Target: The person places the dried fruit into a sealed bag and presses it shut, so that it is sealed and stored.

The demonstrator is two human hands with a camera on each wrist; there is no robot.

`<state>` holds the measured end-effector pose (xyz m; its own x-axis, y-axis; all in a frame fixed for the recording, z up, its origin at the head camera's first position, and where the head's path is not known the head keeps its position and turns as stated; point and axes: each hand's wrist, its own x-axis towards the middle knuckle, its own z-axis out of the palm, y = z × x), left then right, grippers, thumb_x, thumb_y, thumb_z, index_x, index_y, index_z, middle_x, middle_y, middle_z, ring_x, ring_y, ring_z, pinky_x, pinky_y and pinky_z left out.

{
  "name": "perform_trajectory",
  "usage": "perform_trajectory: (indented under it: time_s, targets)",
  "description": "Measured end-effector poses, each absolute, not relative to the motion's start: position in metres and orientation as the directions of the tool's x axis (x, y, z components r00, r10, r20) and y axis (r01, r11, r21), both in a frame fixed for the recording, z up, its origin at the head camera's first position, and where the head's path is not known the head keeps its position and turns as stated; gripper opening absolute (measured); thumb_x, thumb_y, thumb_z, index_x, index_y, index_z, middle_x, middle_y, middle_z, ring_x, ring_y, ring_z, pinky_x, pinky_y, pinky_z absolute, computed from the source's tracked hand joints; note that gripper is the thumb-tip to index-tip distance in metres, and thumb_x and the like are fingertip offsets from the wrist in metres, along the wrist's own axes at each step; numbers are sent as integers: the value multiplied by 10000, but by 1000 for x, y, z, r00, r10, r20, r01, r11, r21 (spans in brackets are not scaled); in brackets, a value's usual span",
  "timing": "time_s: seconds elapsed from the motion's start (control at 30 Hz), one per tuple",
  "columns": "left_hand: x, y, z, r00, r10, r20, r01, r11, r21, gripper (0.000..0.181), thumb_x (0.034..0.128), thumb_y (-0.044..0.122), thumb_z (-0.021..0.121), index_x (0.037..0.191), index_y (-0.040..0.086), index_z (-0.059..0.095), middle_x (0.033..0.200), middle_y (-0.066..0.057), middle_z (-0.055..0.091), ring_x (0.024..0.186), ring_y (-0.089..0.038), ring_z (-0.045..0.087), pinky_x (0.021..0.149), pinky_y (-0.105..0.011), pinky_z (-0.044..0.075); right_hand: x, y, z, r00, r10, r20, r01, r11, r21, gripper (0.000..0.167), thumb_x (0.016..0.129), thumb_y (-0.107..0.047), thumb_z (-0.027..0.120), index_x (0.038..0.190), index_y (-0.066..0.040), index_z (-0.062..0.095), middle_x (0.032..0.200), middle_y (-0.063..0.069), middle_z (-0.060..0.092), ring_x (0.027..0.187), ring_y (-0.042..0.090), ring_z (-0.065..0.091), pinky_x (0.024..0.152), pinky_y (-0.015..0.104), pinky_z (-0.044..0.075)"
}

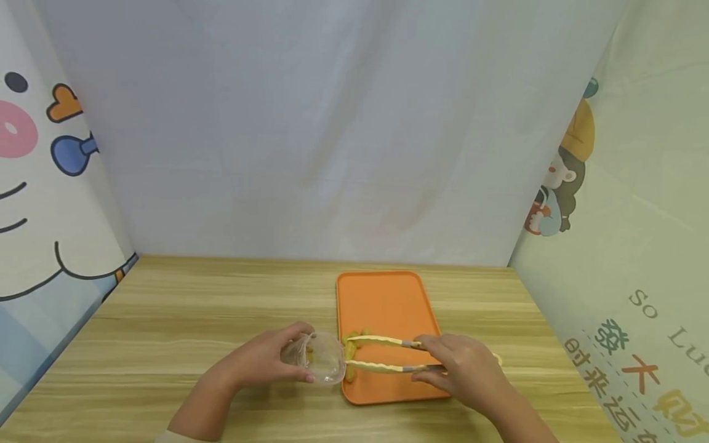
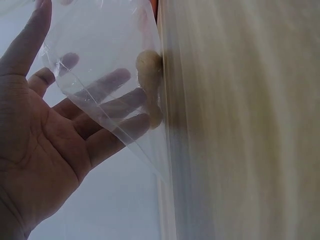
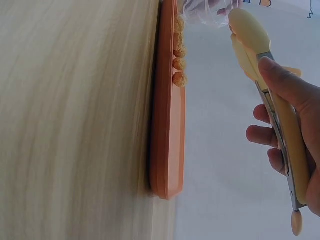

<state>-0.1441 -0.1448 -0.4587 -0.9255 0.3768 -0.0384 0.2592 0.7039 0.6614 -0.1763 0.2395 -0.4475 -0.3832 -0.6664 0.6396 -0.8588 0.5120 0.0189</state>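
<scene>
The desk (image 1: pixel 221 295) is carrying an orange tray (image 1: pixel 382 301). At the tray's four o'clock, the right hand (image 1: pixel 468 372) is gripping yellow tongs (image 3: pixel 292 145), their tips standing apart and pointing toward nine o'clock. At its eight o'clock, the left hand (image 1: pixel 268 363) is holding a clear bag (image 1: pixel 327 360) between thumb and fingers. Small brown balls (image 1: pixel 350 354) are crowding the tray's eight-o'clock edge; others are sitting inside the bag. Being round, they are risking rolling over the low rim if nudged; the limp bag is risking sagging or snagging a tip.
</scene>
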Motion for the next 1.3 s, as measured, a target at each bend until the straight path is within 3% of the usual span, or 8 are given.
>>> perform_trajectory:
  time_s: [0.33, 0.73, 1.0, 1.3]
  targets:
    - [-144, -145, -456, -923, 383, -36, 264, 698, 666, 766, 719, 596, 788, 1340, 239, 514, 1218, -49, 643, 1072, -188, 592, 900, -500, 473, -178, 235, -450, -391, -678, 623, -861, 508, 11, 540, 658, -455, 861, 1089, -177, 691, 880, -100, 710, 653, -5, 612, 587, 177, 505]
    - [-143, -145, -457, -923, 381, -44, 255, 696, 671, 745, 726, 595, 784, 1334, 261, 513, 1237, -54, 639, 1086, -192, 594, 902, -491, 474, -179, 227, -448, -353, -687, 635, -881, 472, 21, 547, 641, -429, 876, 1077, -156, 690, 860, -80, 716, 646, 20, 630, 596, 191, 519]
    - [-143, -145, -457, -925, 376, -47, 253, 705, 663, 736, 724, 606, 779, 1332, 289, 510, 1231, -28, 641, 1037, -157, 597, 873, -457, 482, -179, 222, -449, -360, -691, 626, -870, 491, 42, 519, 768, -578, 736, 1081, -168, 680, 835, -99, 710, 644, 5, 618, 608, 199, 522]
    - [-144, -145, -457, -922, 384, -46, 259, 701, 664, 739, 719, 617, 775, 1329, 295, 511, 1238, -32, 641, 1032, -146, 602, 873, -443, 485, -180, 214, -447, -343, -692, 635, -876, 480, 49, 527, 724, -537, 786, 1082, -167, 676, 803, -101, 696, 598, -9, 572, 565, 175, 489]
